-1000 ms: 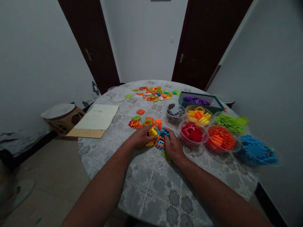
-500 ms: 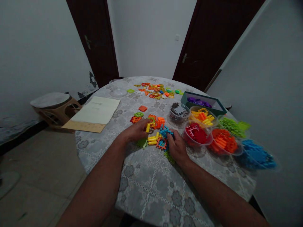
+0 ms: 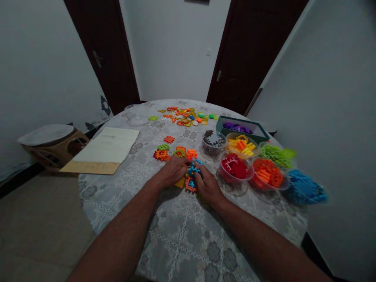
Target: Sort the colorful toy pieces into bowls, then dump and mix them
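Observation:
My right hand (image 3: 208, 186) is closed on a blue toothed building piece (image 3: 193, 170) with small prongs on top. My left hand (image 3: 175, 170) meets it from the other side, its fingers closed against the same blue piece; its fingertips are partly hidden. Just below sits an orange square toothed piece (image 3: 190, 185) with blue in its middle. A yellow piece (image 3: 180, 183) shows from under my left hand. Beyond my hands lie orange stick pieces (image 3: 192, 154), an orange toothed block (image 3: 162, 155) and a green toothed piece (image 3: 163, 147).
Clear bowls of red pieces (image 3: 235, 166), orange pieces (image 3: 268, 174), blue pieces (image 3: 307, 188) and other colours stand on the right, beside a dark green box (image 3: 261, 133). Mixed loose pieces (image 3: 183, 114) lie at the back. An open paper folder (image 3: 107, 145) rests at left.
My left hand has moved in to the blue piece beside my right hand; before, it was apart with a yellow stick piece at its fingers. The view has shifted a little to the right.

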Available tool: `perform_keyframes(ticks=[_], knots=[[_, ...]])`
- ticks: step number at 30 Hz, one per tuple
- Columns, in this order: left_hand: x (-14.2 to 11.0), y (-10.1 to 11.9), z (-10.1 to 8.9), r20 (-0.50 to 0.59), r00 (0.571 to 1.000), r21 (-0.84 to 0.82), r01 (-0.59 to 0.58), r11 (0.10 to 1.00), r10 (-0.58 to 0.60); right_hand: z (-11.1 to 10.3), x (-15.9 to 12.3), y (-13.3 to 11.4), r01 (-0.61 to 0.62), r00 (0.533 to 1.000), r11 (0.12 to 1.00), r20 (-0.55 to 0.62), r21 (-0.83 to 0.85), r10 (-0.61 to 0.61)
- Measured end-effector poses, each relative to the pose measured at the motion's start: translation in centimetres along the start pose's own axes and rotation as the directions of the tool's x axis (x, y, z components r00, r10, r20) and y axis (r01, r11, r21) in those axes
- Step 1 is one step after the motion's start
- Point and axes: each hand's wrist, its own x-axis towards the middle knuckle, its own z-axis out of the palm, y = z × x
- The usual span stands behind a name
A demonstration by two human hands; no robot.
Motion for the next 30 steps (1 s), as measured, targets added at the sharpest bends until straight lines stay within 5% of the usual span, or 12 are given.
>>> perform_keyframes(ticks=[7, 14, 19, 23, 30], knots=[[0.0, 1.2, -1.2, -0.059, 0.996, -0.185, 0.055, 0.981, -0.067, 0.9, -0.1, 0.9, 0.3, 0.948, 0.942, -0.063, -0.149, -0.312], [0.3, 1.3, -1.5, -0.018, 0.979, -0.386, 0.18, 0.905, -0.203, 0.3, 0.8, 0.5, 0.478, 0.874, 0.832, 0.054, -0.284, -0.483], [0.4, 0.8, -2.3, -0.155, 0.946, -0.328, 0.223, 0.918, -0.285, -1.1, 1.0, -1.0, 0.411, 0.9, 0.876, -0.038, -0.252, -0.433], [0.2, -0.2, -2.5, -0.086, 0.956, -0.372, 0.231, 0.899, -0.281, -1.8, 1.1, -1.6, 0.286, 0.926, 0.934, -0.188, -0.215, -0.327], [0.2, 0.2, -2.6, -0.011, 0.965, -0.354, 0.241, 0.904, -0.261, -3.6, 1.0, -3.0, 0.304, 0.927, 0.947, -0.194, -0.106, -0.32]])
